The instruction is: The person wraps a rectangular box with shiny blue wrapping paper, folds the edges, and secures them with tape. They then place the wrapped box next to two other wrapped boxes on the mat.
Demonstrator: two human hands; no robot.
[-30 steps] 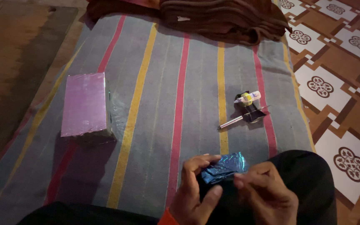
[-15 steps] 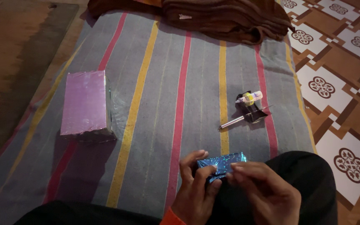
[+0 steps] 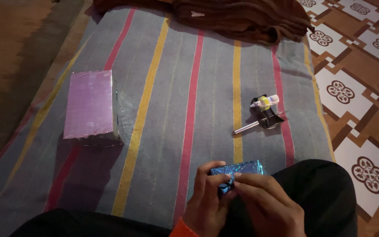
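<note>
Both hands meet at the bottom middle of the head view. My left hand (image 3: 207, 202) pinches the near left end of a small folded piece of shiny blue foil paper (image 3: 242, 169). My right hand (image 3: 266, 204) lies over its near edge with the fingertips pressing on the foil beside the left thumb. The foil's far edge and right end stick out beyond the fingers. The piece is held just above my black-clad knee (image 3: 321, 188).
A box wrapped in shiny pink paper (image 3: 90, 105) stands on the grey striped mat (image 3: 172, 87) at the left. A small glue bottle (image 3: 264, 102), a metal blade or scissors (image 3: 259, 123) lie at right. A brown blanket (image 3: 242, 19) is bunched at the far end. Patterned floor tiles (image 3: 360, 87) run along the right.
The blue foil piece has been turned flatter and drawn closer under my fingers. My right fingertips have moved left onto it, beside the left thumb. The view shifted slightly.
</note>
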